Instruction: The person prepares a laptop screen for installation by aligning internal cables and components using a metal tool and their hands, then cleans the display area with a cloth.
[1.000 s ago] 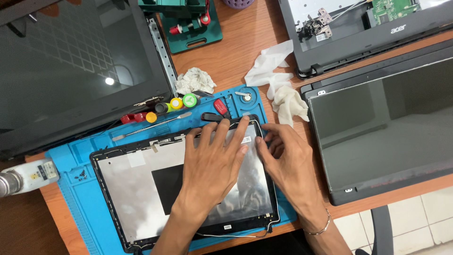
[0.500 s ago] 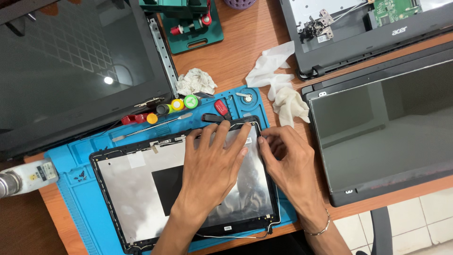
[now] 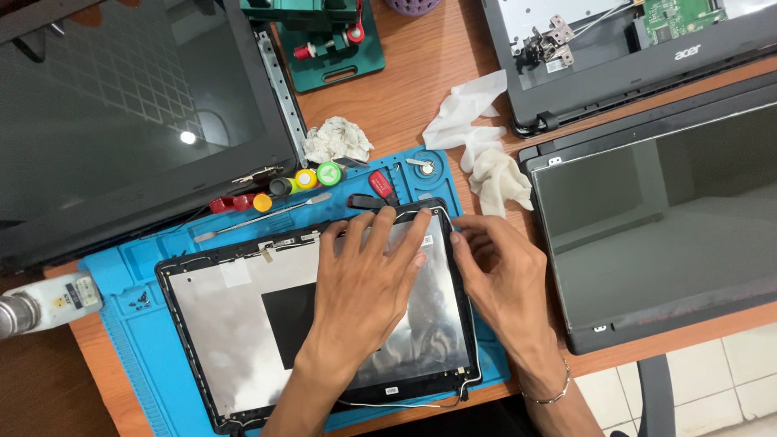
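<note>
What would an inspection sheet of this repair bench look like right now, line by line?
Surface: wooden desk with a blue work mat on it.
Job's things: laptop lid shell, silvery inside face up, lies on the mat.
Clutter: colour-capped screwdrivers, crumpled cloth, white gloves, green jig, white bottle.
Hands: left hand flat on the shell; right hand with fingertips at its right edge.
Cables: thin white wire runs along the shell's right rim and bottom.
Surroundings: screen panel on the left, opened laptop base and another screen panel on the right, tiled floor.
</note>
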